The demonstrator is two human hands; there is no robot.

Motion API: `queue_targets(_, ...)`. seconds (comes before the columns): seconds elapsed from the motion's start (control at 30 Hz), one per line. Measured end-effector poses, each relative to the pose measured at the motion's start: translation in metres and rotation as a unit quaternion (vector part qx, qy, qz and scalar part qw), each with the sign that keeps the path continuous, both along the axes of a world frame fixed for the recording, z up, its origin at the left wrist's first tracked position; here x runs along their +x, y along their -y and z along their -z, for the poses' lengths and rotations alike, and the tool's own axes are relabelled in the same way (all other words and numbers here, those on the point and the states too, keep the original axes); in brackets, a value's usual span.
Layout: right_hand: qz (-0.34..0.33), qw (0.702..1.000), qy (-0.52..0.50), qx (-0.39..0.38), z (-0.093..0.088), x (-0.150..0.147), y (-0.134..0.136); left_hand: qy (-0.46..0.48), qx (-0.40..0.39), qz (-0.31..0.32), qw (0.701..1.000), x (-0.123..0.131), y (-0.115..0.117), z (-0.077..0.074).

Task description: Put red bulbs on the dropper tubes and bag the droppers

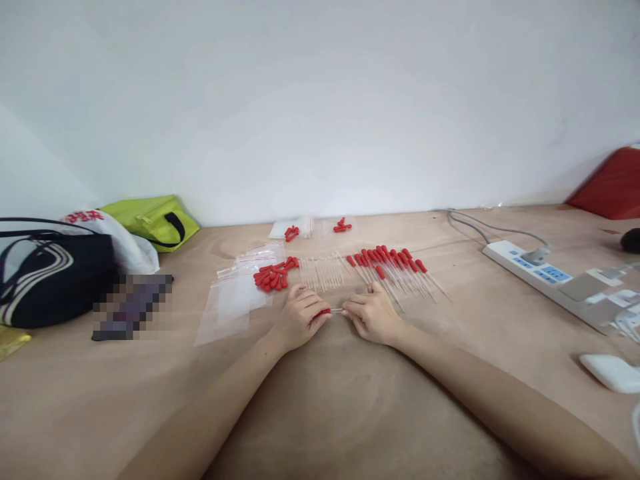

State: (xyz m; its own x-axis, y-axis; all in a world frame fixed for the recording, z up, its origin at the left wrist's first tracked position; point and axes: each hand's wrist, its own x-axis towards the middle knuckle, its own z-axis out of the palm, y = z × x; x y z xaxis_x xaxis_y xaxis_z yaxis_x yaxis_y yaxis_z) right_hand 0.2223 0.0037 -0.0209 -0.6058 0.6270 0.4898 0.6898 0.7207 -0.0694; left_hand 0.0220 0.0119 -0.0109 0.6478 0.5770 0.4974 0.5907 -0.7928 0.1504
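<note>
My left hand (301, 317) pinches a red rubber dropper bulb (326, 311), mostly hidden by the fingers. A thin glass dropper tube (337, 310) runs from the bulb to my right hand (370, 315), whose fingers are closed on it. The tube's end at the bulb is too small to tell how far in it sits. Beyond the left hand lies a pile of loose red bulbs (273, 276). Several bare glass tubes (323, 272) lie in a row behind both hands. To their right, droppers with red bulbs (395, 260) lie side by side.
Clear zip bags (230, 300) lie left of the bulbs; small bags with red bulbs (343, 227) are by the wall. A power strip (530, 270) with plugs and a white case (610, 372) stand right. At left are a black bag (60, 280), a lime bag (150, 220) and a blurred dark object (133, 308).
</note>
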Motion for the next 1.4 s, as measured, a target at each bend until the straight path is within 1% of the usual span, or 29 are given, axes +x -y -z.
queue_targets(0.07,0.010,1.000,0.019,0.004,-0.006,-0.001,0.001,-0.010,0.012,-0.020,1.000,-0.002,-0.002,-0.002)
queue_targets(0.13,0.033,0.999,0.036,0.000,-0.012,0.000,-0.001,-0.006,0.039,-0.066,0.997,-0.007,-0.005,-0.003)
queue_targets(0.17,0.055,0.998,0.037,-0.007,-0.015,0.002,-0.003,0.001,0.057,-0.102,0.993,-0.010,-0.008,-0.003)
queue_targets(0.23,0.128,0.991,0.019,-0.036,-0.020,0.007,-0.012,0.019,0.093,-0.195,0.976,-0.019,-0.015,-0.001)
queue_targets(0.3,0.226,0.971,-0.017,-0.079,-0.022,0.012,-0.023,0.029,0.111,-0.282,0.953,-0.029,-0.023,0.001)
queue_targets(0.37,0.319,0.938,-0.044,-0.127,-0.023,0.015,-0.036,0.021,0.109,-0.341,0.934,-0.039,-0.030,0.003)
queue_targets(0.4,0.355,0.922,-0.051,-0.147,-0.023,0.015,-0.041,0.017,0.104,-0.362,0.926,-0.042,-0.033,0.004)
queue_targets(0.47,0.401,0.898,-0.050,-0.173,-0.023,0.012,-0.049,0.010,0.088,-0.393,0.915,-0.048,-0.036,0.004)
queue_targets(0.53,0.418,0.888,-0.038,-0.188,-0.023,0.008,-0.053,0.006,0.071,-0.409,0.910,-0.049,-0.036,0.004)
queue_targets(0.63,0.433,0.878,-0.022,-0.203,-0.023,0.004,-0.056,0.001,0.052,-0.411,0.910,-0.048,-0.034,0.003)
queue_targets(0.7,0.433,0.878,-0.015,-0.203,-0.023,0.003,-0.057,-0.003,0.048,-0.409,0.911,-0.047,-0.033,0.002)
queue_targets(0.87,0.388,0.909,-0.007,-0.153,-0.022,-0.007,-0.064,-0.013,0.045,-0.419,0.907,-0.046,-0.034,0.003)
queue_targets(0.93,0.371,0.916,-0.014,-0.153,-0.021,-0.015,-0.067,-0.016,0.045,-0.423,0.905,-0.046,-0.034,0.003)
queue_targets(1.0,0.368,0.915,-0.019,-0.164,-0.020,-0.023,-0.071,-0.018,0.048,-0.423,0.905,-0.046,-0.034,0.004)
queue_targets(1.1,0.383,0.907,-0.021,-0.172,-0.018,-0.031,-0.077,-0.012,0.059,-0.413,0.909,-0.046,-0.033,0.004)
queue_targets(1.2,0.397,0.902,-0.013,-0.172,-0.016,-0.034,-0.082,0.022,0.088,-0.399,0.912,-0.044,-0.030,0.002)
queue_targets(1.27,0.398,0.901,0.005,-0.172,-0.016,-0.036,-0.085,0.053,0.105,-0.365,0.924,-0.041,-0.027,-0.001)
queue_targets(1.3,0.397,0.901,0.014,-0.172,-0.016,-0.037,-0.087,0.064,0.106,-0.334,0.934,-0.038,-0.024,-0.002)
queue_targets(1.4,0.395,0.902,0.031,-0.169,-0.016,-0.041,-0.089,0.052,0.063,-0.211,0.974,-0.027,-0.014,-0.005)
